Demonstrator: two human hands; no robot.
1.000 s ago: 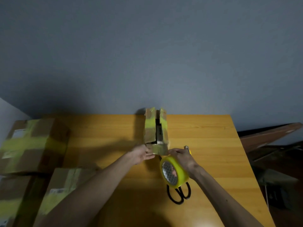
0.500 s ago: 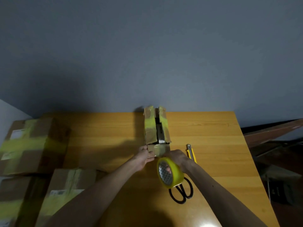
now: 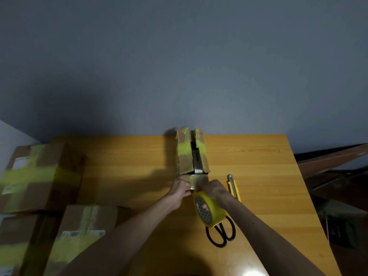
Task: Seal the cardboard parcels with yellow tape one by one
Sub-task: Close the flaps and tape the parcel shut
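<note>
A narrow cardboard parcel (image 3: 184, 156) stands on the wooden table (image 3: 258, 176), its top flaps parted by a dark gap and streaked with old yellow tape. My left hand (image 3: 180, 189) pinches the tape end against the parcel's near face. My right hand (image 3: 214, 189) grips the yellow tape roll (image 3: 209, 212), which hangs just below the parcel's front, with a short strip running from it up to the box.
Black scissors (image 3: 223, 233) lie on the table under the roll. A yellow utility knife (image 3: 234, 187) lies right of my right hand. Several taped cardboard boxes (image 3: 39, 176) are stacked at the left. A dark board (image 3: 328, 158) leans beyond the table's right edge.
My right hand has drawn the roll closer to the parcel's near face and lowered it, uncovering the utility knife. My left hand stays at the front of the parcel.
</note>
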